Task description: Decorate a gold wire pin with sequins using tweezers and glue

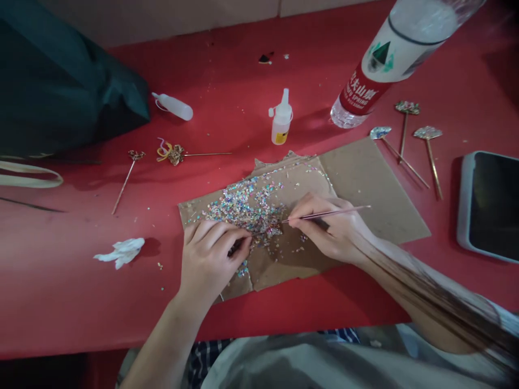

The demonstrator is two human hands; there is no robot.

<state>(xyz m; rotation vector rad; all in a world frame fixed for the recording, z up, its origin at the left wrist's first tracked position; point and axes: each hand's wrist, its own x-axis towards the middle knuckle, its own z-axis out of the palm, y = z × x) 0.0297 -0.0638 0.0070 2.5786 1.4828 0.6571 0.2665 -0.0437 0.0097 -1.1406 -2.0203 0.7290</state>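
Observation:
A torn brown cardboard sheet (365,183) lies on the red table (73,292) with a pile of glittery sequin flakes (247,208) spread over its left half. My right hand (328,229) pinches a thin metal stick (332,213), whose tip points left into the flakes. My left hand (211,256) rests at the cardboard's near left edge, fingers curled and pressed together over something small that I cannot make out, right by the stick's tip.
A small glue bottle (281,120) stands behind the cardboard; another (173,106) lies on its side. Decorated sticks (427,148) lie at right, two more (178,154) at left. A water bottle (385,59), a phone (488,202), a dark bag (60,81) and a crumpled tissue (121,251) are around.

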